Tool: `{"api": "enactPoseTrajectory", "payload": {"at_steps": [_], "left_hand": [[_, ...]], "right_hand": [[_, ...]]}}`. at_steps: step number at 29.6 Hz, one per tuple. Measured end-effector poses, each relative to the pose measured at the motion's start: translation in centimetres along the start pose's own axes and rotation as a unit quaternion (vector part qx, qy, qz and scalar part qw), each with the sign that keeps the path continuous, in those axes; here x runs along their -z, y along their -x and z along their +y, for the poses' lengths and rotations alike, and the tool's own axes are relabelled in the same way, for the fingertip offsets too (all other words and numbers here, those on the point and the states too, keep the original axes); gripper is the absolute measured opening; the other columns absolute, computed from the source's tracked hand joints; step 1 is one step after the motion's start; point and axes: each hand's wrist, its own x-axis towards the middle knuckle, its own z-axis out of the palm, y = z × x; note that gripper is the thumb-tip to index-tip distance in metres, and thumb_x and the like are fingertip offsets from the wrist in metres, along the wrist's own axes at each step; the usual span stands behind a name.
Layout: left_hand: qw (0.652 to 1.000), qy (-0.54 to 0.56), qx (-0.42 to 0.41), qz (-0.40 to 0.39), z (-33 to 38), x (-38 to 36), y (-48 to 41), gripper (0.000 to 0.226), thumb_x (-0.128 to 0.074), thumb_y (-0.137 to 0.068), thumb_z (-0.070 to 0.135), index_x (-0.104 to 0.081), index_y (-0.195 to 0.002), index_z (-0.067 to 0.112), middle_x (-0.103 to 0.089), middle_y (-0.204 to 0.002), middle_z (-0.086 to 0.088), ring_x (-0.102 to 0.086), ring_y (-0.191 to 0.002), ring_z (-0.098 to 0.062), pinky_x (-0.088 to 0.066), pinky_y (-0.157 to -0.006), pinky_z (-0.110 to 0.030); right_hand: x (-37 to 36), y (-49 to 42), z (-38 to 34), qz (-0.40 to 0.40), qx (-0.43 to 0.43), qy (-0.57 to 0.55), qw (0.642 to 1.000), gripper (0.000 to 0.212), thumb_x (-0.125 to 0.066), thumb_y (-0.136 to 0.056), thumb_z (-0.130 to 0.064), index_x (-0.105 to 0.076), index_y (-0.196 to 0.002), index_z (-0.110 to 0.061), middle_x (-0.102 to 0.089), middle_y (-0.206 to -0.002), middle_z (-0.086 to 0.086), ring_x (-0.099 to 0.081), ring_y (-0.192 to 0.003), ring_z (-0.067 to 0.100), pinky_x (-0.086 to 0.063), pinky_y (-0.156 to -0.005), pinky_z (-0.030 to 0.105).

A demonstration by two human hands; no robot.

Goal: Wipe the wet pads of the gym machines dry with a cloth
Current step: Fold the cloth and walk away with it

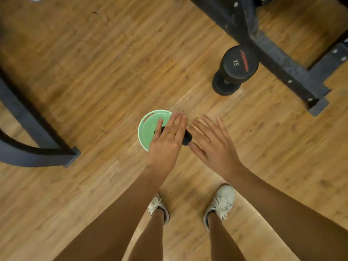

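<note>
I look straight down at a wooden floor. A small green bucket (147, 129) stands in front of my feet. A dark cloth (187, 138) hangs over the bucket's right side, mostly hidden under my left hand (167, 140). That hand lies across the cloth with straight fingers and the thumb spread out. My right hand (211, 142) is just to the right, fingers spread and straight, with its index finger and thumb touching the cloth's right end. No machine pad is in view.
A black 15 dumbbell (235, 68) stands on end to the upper right, beside a black machine frame (282, 61). Another dark curved frame foot (28, 127) lies at the left. My two pale shoes (222, 202) are below the hands.
</note>
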Motion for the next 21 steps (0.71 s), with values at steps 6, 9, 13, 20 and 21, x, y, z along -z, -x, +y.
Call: {"api": "enactPoseTrajectory", "payload": {"at_steps": [6, 9, 13, 20, 21], "left_hand": [[0.999, 0.037, 0.023, 0.029, -3.5, -7.8, -0.3, 0.059, -0.042, -0.094, 0.001, -0.028, -0.151, -0.002, -0.046, -0.153, -0.018, -0.044, -0.142, -0.03, -0.037, -0.115, -0.053], [0.998, 0.033, 0.047, 0.026, -4.1, -9.4, -0.3, 0.064, -0.057, -0.09, -0.006, -0.033, -0.148, -0.001, -0.052, -0.148, -0.019, -0.049, -0.138, -0.035, -0.04, -0.111, -0.058], [0.996, 0.037, 0.087, -0.006, -5.4, -12.4, -0.4, 0.05, -0.071, -0.093, 0.009, -0.055, -0.14, 0.008, -0.057, -0.144, -0.014, -0.048, -0.137, -0.043, -0.044, -0.101, -0.066], [0.94, 0.173, 0.272, -0.113, -6.1, -14.7, -2.0, 0.052, -0.052, -0.103, 0.033, -0.042, -0.153, 0.029, -0.067, -0.123, -0.009, -0.066, -0.101, -0.033, -0.053, -0.081, -0.05], [0.927, 0.22, 0.286, -0.103, -6.2, -14.8, -2.1, 0.05, -0.054, -0.102, 0.028, -0.045, -0.151, 0.027, -0.07, -0.11, -0.009, -0.068, -0.092, -0.03, -0.055, -0.076, -0.048]], "right_hand": [[-8.3, 0.6, 1.4, 0.026, -0.016, -0.02, 0.999, 0.02, -0.063, -0.1, -0.024, -0.072, -0.113, -0.011, -0.069, -0.122, 0.006, -0.059, -0.125, 0.032, -0.035, -0.116, 0.053], [-10.1, 0.9, 1.8, 0.045, -0.026, -0.035, 0.998, 0.014, -0.065, -0.095, -0.011, -0.072, -0.107, -0.009, -0.071, -0.114, 0.006, -0.061, -0.116, 0.03, -0.049, -0.1, 0.047], [-12.8, 1.3, 3.3, 0.057, -0.043, -0.057, 0.996, 0.018, -0.062, -0.096, -0.005, -0.07, -0.111, -0.01, -0.073, -0.114, 0.007, -0.069, -0.106, 0.027, -0.059, -0.079, 0.042], [-16.5, 1.3, 5.4, 0.021, -0.105, -0.114, 0.988, 0.027, -0.059, -0.096, -0.012, -0.062, -0.122, -0.014, -0.06, -0.063, -0.001, -0.054, -0.048, 0.017, -0.048, -0.043, 0.03], [-16.7, 1.1, 5.4, 0.016, -0.126, -0.158, 0.979, 0.024, -0.056, -0.098, -0.013, -0.066, -0.119, -0.01, -0.057, -0.063, -0.002, -0.049, -0.049, 0.012, -0.045, -0.046, 0.027]]}}
